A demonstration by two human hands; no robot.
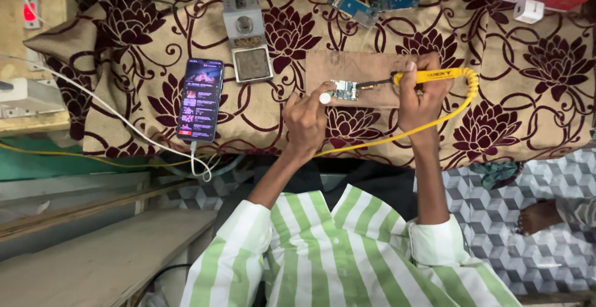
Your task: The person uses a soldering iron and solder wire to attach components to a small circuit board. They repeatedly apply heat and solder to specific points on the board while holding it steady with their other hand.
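- A phone (200,99) with a lit screen is laid at the left of the counter (528,83), which is covered by a tan cloth with dark red flowers; a white cable is plugged into the phone's near end.
- A grey soldering stand (247,37) with a square sponge tray is set just right of the phone and farther back.
- The left hand (306,117) is reached up from the near edge of the counter, its forearm bare below a rolled green-and-white striped sleeve.
- The left hand is loosely curled, with the index finger stretched out to the right; its tip is pressed at the left edge of a small circuit board (345,90). Nothing is seen gripped in this hand.
- The small circuit board is laid on a brown cardboard sheet (360,71), in its near part, between the two hands.
- A yellow soldering iron (434,75) is clasped by the right hand (422,93), fingers wrapped round the handle, which is held level and pointed left.
- The iron's dark tip is brought to the right edge of the small circuit board; actual contact cannot be told.
- A yellow cord (456,111) is looped from the handle's right end round the right hand and back toward the near left.
- Two blue boards (372,0) are laid beyond the cardboard sheet, well apart from both hands.
- A white plug adapter (528,10) is seen at the far right.
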